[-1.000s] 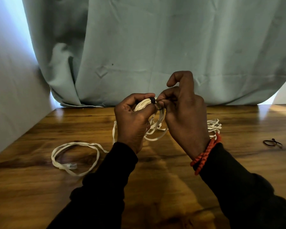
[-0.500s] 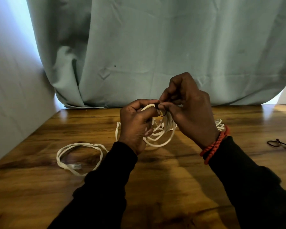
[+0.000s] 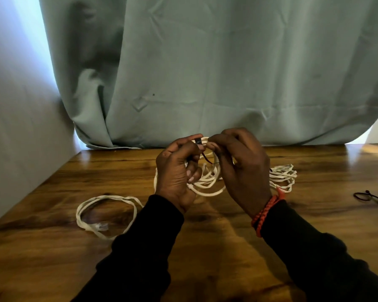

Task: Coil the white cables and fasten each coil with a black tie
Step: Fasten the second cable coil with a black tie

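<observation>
My left hand (image 3: 176, 171) grips a coil of white cable (image 3: 207, 184) raised a little above the wooden table (image 3: 52, 247). A black tie (image 3: 198, 141) is wrapped over the top of that coil, and its thin tail hangs down between my hands. My right hand (image 3: 242, 164) pinches the coil's top right beside the tie. A loose white cable loop (image 3: 106, 212) lies on the table to the left, its clear plug facing me. Another bundled white coil (image 3: 284, 177) lies behind my right wrist.
A spare black tie (image 3: 366, 196) lies on the table at the far right. A pale green curtain (image 3: 205, 73) hangs along the table's back edge, and a white wall (image 3: 20, 127) borders the left side.
The tie now sits wrapped over the top of the coil with its tail hanging. My right fingers have curled down onto the coil. Both hands stayed in about the same place.
</observation>
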